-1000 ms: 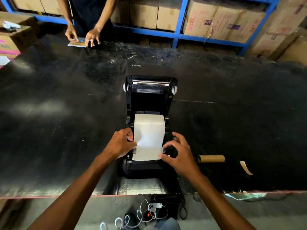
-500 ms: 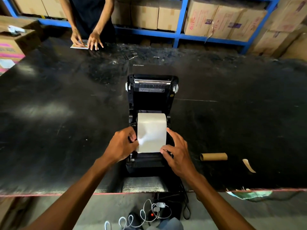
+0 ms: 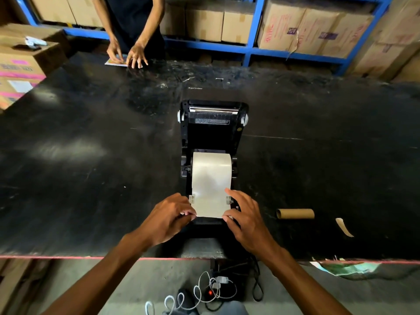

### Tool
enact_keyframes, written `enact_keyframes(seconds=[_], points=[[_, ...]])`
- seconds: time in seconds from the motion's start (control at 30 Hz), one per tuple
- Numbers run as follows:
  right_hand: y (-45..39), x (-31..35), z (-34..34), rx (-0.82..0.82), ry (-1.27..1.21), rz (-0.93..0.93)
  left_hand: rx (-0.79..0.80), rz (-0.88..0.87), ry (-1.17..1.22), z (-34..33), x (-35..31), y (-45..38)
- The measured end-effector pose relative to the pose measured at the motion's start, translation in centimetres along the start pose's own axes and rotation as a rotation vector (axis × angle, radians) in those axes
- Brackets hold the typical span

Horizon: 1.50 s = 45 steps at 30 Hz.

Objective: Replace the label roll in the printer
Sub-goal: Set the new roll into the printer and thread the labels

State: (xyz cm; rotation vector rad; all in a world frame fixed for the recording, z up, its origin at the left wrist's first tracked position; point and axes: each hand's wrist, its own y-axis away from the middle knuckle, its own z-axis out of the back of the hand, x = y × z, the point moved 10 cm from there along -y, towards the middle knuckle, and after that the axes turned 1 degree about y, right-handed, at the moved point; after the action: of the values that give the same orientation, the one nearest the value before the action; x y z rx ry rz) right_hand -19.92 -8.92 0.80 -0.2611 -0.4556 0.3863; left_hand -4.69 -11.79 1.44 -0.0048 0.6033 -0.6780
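Observation:
A black label printer (image 3: 212, 133) stands open in the middle of the black table, its lid tilted back. A white label roll (image 3: 211, 169) sits in its bay, and the loose strip runs toward me between two grey paper guides. My left hand (image 3: 169, 218) pinches the strip's near left corner. My right hand (image 3: 246, 215) pinches the near right corner, its index finger lying along the right guide. An empty cardboard core (image 3: 295, 213) lies on the table to the right of the printer.
A torn paper scrap (image 3: 344, 227) lies right of the core. Another person's hands (image 3: 136, 55) rest on a sheet at the far table edge. Cardboard boxes fill blue shelves (image 3: 250, 50) behind. Cables and a power strip (image 3: 213, 289) lie on the floor below.
The label strip has been drawn further toward me, past the grey guides. Both hands moved nearer along with its front edge.

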Motion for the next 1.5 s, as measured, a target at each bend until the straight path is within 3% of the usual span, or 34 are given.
enact_keyframes(seconds=[0.47,1.07,1.2,1.3,1.4,1.5], points=[[4.4,1.7,-1.1,0.143,0.004,0.075,-0.011,0.171,0.042,-1.0,-2.1,4.6],[8.1,3.8,0.2,0.087,-0.031,0.063,-0.027,0.380,0.069,-2.6,-2.3,8.8],[7.1,2.7,-1.0,0.312,-0.015,0.046,-0.277,0.542,0.280,-0.4,-0.1,8.7],[5.0,2.4,-0.5,0.467,0.002,0.056,-0.257,0.792,0.507,-1.4,2.9,8.4],[-0.7,1.8,3.9,0.332,-0.011,0.048,-0.215,1.044,0.812,-3.6,5.1,8.4],[-7.9,0.9,9.8,0.055,-0.009,0.000,-0.211,1.100,0.912,-4.2,6.4,8.0]])
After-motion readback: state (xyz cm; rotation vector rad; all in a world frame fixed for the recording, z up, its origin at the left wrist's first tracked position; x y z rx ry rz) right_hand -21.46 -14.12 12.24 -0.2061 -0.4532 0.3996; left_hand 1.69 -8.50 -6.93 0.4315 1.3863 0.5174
